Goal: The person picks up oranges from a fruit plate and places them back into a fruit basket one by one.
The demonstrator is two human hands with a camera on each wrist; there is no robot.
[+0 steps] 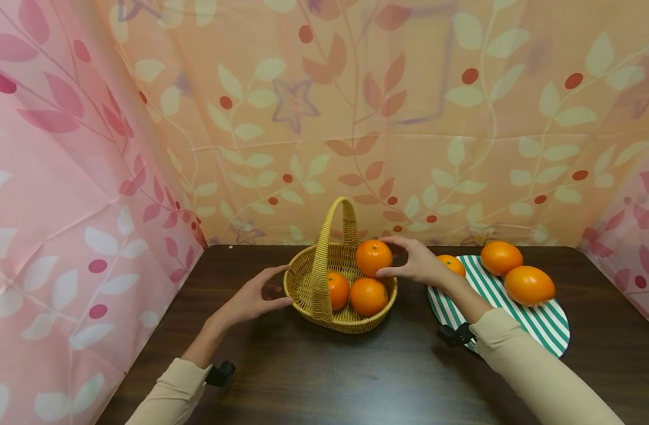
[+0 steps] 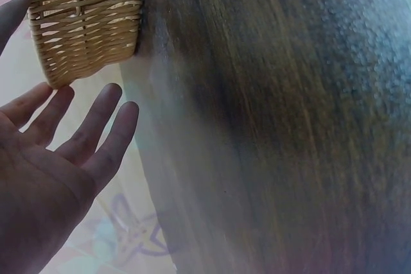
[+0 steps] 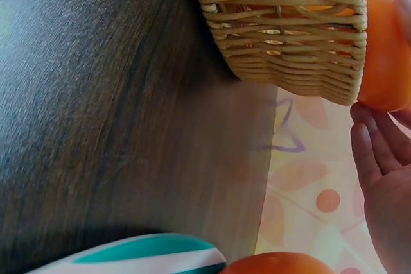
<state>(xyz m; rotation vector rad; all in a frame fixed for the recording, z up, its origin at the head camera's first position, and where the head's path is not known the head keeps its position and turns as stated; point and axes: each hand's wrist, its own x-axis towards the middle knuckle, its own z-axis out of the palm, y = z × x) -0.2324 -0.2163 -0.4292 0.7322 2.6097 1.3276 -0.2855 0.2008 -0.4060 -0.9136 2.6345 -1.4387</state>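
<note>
A yellow wicker basket with a tall handle stands on the table, two oranges lying inside it. At its right rim my right hand holds another orange between thumb and fingers; the right wrist view shows this orange above the rim, the fingers curved at it. My left hand is at the basket's left side, thumb and fingertips at the rim, the fingers spread and relaxed. In the left wrist view the fingers of that hand reach towards the woven wall.
On the right lies a round mat with green and white stripes. An orange and two larger orange fruits rest on it. Patterned cloth hangs behind the dark wooden table, with pink cloth at the sides.
</note>
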